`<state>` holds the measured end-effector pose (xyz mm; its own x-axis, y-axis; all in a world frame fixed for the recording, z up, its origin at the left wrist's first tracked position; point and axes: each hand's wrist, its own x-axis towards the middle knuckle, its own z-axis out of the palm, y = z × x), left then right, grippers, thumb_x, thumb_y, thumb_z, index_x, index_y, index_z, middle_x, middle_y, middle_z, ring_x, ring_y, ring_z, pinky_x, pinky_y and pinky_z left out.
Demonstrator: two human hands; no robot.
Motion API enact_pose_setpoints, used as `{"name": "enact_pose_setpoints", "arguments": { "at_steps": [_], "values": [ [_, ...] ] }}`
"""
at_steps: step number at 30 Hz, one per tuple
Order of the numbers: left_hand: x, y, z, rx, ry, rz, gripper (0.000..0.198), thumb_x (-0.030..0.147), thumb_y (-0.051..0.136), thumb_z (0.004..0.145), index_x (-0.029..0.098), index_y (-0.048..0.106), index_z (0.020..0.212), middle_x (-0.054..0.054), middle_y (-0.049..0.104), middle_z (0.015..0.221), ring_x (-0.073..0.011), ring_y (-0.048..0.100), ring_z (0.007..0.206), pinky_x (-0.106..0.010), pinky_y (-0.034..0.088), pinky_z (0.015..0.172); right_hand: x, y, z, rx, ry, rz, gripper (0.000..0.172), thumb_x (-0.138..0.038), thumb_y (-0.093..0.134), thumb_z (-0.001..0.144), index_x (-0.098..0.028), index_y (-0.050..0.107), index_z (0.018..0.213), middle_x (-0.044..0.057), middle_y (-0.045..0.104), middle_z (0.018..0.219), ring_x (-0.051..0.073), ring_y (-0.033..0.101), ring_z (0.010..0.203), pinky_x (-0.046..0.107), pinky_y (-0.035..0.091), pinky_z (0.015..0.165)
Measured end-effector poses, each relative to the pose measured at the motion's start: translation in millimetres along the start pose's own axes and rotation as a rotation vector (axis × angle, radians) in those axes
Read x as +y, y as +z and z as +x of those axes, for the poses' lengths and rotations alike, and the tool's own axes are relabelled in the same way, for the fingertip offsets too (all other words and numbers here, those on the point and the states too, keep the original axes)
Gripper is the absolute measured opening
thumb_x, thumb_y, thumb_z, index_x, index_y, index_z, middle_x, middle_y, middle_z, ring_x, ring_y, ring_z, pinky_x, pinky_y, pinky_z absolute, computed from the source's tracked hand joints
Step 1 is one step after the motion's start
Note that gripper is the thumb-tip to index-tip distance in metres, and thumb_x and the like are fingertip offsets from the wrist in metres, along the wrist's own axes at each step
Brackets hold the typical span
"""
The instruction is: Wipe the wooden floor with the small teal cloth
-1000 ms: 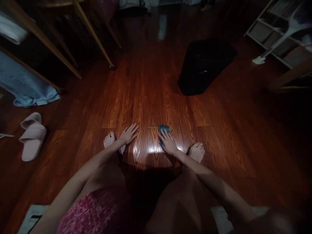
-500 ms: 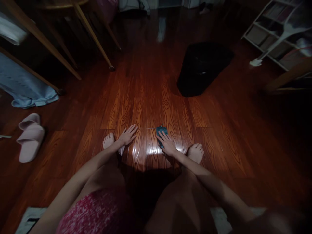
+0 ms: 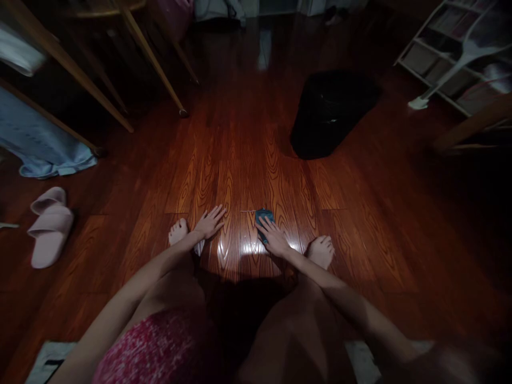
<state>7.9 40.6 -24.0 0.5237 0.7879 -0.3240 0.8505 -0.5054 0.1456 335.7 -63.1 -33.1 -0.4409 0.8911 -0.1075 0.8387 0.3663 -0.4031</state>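
Note:
On the wooden floor (image 3: 248, 176) my left hand (image 3: 208, 224) lies flat, fingers spread, just right of my left foot. Something small and pale (image 3: 199, 247) shows under its wrist, too hidden to name. My right hand (image 3: 274, 237) rests with outstretched fingers on a small teal folded cloth (image 3: 263, 216) that lies on the boards, and covers part of it. A thin pale line, perhaps a stick or thread (image 3: 248, 211), runs left from the cloth's upper edge.
Ahead to the right stands a black bin-like container (image 3: 332, 114). Pink slippers (image 3: 51, 229) lie at the left, below hanging light-blue fabric (image 3: 48, 144). Wooden furniture legs (image 3: 156, 64) rise at the upper left. A white shelf rack (image 3: 424, 58) is at the upper right.
The right hand and the teal cloth have shifted very slightly to the left. My left hand stays where it was.

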Motion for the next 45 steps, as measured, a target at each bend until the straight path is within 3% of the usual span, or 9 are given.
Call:
{"name": "enact_pose_setpoints", "arguments": {
  "at_steps": [5, 11, 18, 24, 27, 33, 39, 41, 45],
  "values": [
    [-0.6, 0.5, 0.1, 0.006, 0.009, 0.000, 0.065, 0.051, 0.030, 0.108, 0.027, 0.016, 0.166, -0.005, 0.011, 0.172, -0.0267, 0.012, 0.158, -0.054, 0.020, 0.124, 1.5, -3.5, 3.1, 0.023, 0.035, -0.016, 0.060, -0.023, 0.048, 0.098, -0.022, 0.041, 0.157, 0.008, 0.026, 0.169, 0.027, 0.017, 0.157, 0.052, 0.025, 0.125],
    [-2.1, 3.1, 0.6, 0.018, 0.018, 0.013, 0.065, 0.050, 0.030, 0.108, 0.026, 0.016, 0.166, -0.005, 0.011, 0.172, -0.0272, 0.013, 0.158, -0.055, 0.021, 0.124, 4.1, -2.9, -0.8, 0.063, 0.247, -0.066, 0.072, -0.019, 0.053, 0.092, -0.013, 0.034, 0.160, 0.015, 0.019, 0.170, 0.034, 0.014, 0.157, 0.054, 0.025, 0.123],
    [-4.1, 5.9, 1.7, 0.025, 0.018, 0.014, 0.065, 0.051, 0.029, 0.108, 0.026, 0.016, 0.166, -0.006, 0.012, 0.172, -0.0269, 0.013, 0.158, -0.055, 0.021, 0.124, -3.8, 3.7, -3.2, -0.005, 0.084, -0.066, 0.065, -0.024, 0.048, 0.096, -0.018, 0.036, 0.160, 0.011, 0.019, 0.171, 0.033, 0.011, 0.157, 0.055, 0.027, 0.122],
    [-3.5, 6.0, 1.4, 0.028, 0.014, 0.009, 0.065, 0.051, 0.031, 0.108, 0.026, 0.016, 0.166, -0.006, 0.012, 0.172, -0.0267, 0.013, 0.158, -0.054, 0.020, 0.124, -6.9, -12.4, -0.4, 0.087, -0.116, -0.185, 0.072, -0.023, 0.047, 0.097, -0.022, 0.021, 0.164, 0.011, 0.011, 0.172, 0.030, 0.003, 0.158, 0.059, 0.010, 0.126],
    [-4.2, 7.1, 1.6, 0.035, 0.022, 0.004, 0.064, 0.050, 0.030, 0.108, 0.028, 0.016, 0.166, -0.005, 0.012, 0.172, -0.0266, 0.013, 0.158, -0.054, 0.021, 0.124, -10.1, -12.8, -0.2, 0.077, -0.159, -0.210, 0.074, -0.025, 0.047, 0.098, -0.022, 0.017, 0.165, 0.011, 0.012, 0.172, 0.029, 0.003, 0.158, 0.059, 0.008, 0.126],
    [-5.2, 8.0, 2.1, 0.042, 0.028, 0.001, 0.065, 0.051, 0.030, 0.108, 0.027, 0.015, 0.166, -0.006, 0.012, 0.172, -0.0267, 0.013, 0.158, -0.054, 0.021, 0.124, -4.7, 0.2, 0.6, 0.027, -0.011, -0.138, 0.074, -0.034, 0.047, 0.098, -0.009, 0.021, 0.163, 0.017, 0.016, 0.170, 0.029, 0.008, 0.158, 0.051, 0.020, 0.125],
    [-4.8, 7.1, 1.7, 0.042, 0.031, 0.006, 0.065, 0.050, 0.031, 0.107, 0.028, 0.015, 0.166, -0.006, 0.012, 0.172, -0.0270, 0.014, 0.157, -0.055, 0.021, 0.124, 2.0, -0.9, 11.3, 0.057, 0.114, -0.116, 0.073, -0.041, 0.042, 0.101, -0.008, 0.023, 0.163, 0.018, 0.013, 0.171, 0.032, 0.006, 0.158, 0.052, 0.017, 0.126],
    [-4.3, 6.8, 1.3, 0.036, 0.025, 0.010, 0.065, 0.050, 0.031, 0.107, 0.027, 0.015, 0.166, -0.006, 0.012, 0.172, -0.0268, 0.013, 0.158, -0.054, 0.020, 0.124, -3.0, 2.8, 10.7, 0.012, 0.040, -0.118, 0.075, -0.039, 0.046, 0.099, -0.008, 0.022, 0.163, 0.019, 0.012, 0.171, 0.032, 0.005, 0.158, 0.054, 0.015, 0.126],
    [-3.4, 5.8, 0.3, 0.032, 0.018, 0.010, 0.065, 0.049, 0.032, 0.107, 0.027, 0.016, 0.166, -0.006, 0.012, 0.172, -0.0261, 0.012, 0.158, -0.055, 0.019, 0.124, -16.2, 12.8, 8.2, -0.126, -0.337, -0.106, 0.082, -0.032, 0.058, 0.093, -0.014, 0.021, 0.164, 0.015, 0.013, 0.171, 0.027, 0.006, 0.158, 0.049, 0.013, 0.127]
  ]
}}
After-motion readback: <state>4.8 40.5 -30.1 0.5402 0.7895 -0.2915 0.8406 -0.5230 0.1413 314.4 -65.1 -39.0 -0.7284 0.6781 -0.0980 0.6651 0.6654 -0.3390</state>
